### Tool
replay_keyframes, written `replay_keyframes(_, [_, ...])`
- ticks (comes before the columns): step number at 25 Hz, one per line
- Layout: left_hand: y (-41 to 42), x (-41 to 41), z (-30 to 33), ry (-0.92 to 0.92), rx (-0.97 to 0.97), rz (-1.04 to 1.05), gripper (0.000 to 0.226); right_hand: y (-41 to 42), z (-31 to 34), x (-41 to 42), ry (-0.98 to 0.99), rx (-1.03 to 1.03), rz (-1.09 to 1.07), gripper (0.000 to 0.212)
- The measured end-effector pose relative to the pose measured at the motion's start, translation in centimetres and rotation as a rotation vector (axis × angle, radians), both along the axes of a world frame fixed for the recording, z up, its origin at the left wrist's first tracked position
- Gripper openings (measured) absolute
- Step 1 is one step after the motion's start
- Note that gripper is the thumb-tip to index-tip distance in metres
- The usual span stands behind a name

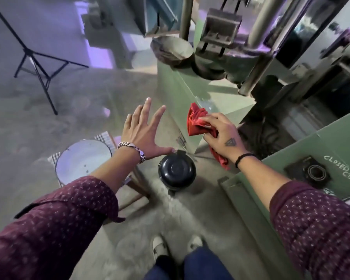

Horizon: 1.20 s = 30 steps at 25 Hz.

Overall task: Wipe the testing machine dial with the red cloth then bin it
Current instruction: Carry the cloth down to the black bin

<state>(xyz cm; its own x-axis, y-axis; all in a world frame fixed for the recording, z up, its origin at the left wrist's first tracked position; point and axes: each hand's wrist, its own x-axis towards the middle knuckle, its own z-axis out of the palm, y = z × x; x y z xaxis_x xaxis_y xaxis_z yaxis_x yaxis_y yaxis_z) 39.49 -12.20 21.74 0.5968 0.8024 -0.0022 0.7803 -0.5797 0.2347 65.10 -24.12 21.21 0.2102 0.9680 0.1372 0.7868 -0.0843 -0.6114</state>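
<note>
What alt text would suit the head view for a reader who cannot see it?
Seen from above, the right hand grips a crumpled red cloth beside a green machine, while the left hand is spread open and empty. A closed black bin stands on the dusty floor below the hands.

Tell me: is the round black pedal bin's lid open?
No, the round black pedal bin has its domed lid shut, while the right hand holds the crumpled red cloth.
</note>
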Motion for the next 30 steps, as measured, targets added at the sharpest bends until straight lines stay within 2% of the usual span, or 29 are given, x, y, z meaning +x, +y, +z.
replay_keyframes(5, [-0.3, -2.3, -5.4, 0.035, -0.087, 0.028, 0.145, -0.7, -7.1, -1.9, 0.093, -0.108, -0.044, 0.053])
replay_keyframes(11, [1.0, -2.9, -8.9, 0.097, -0.138, 0.051, 0.144, -0.4, -12.5, -2.4, 0.172, -0.15, -0.11, 0.057])
replay_keyframes(17, [3.1, 0.1, -15.9, 0.128, -0.253, 0.034, 0.142, 0.2, -21.1, -1.8, 0.3, -0.217, -0.214, 0.059])
replay_keyframes(23, [4.3, 2.8, -24.6, 0.2, -0.377, 0.002, 0.142, -1.5, -30.6, -1.1, 0.335, -0.406, -0.238, 0.057])
replay_keyframes(30, [5.9, 3.2, -29.9, 0.216, -0.428, 0.004, 0.142, -1.9, -36.5, -1.1, 0.425, -0.47, -0.23, 0.06])
